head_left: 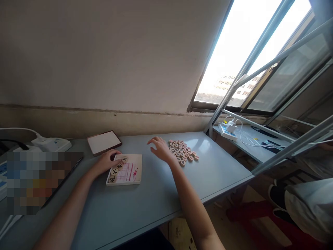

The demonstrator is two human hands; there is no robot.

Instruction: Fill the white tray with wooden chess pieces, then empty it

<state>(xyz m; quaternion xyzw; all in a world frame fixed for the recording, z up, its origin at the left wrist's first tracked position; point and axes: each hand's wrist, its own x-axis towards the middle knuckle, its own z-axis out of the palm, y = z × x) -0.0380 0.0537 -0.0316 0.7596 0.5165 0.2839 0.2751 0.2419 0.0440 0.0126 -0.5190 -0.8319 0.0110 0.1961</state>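
Observation:
A shallow white box (130,172) with a red-lined sheet inside lies on the grey table (145,208). Several round wooden game pieces (116,170) with black characters sit along its left side. My left hand (105,161) rests on the box's upper left corner, fingers curled near a piece; whether it grips one is unclear. My right hand (161,148) hovers with fingers spread just left of a cluster of loose round pieces (182,152) on the table.
The box's lid (103,142) lies behind the box near the wall. A power strip (50,144) with a white cable sits at far left. Another power strip with chargers (227,130) rests on the sill-level shelf at right. The table edge runs diagonally at front right.

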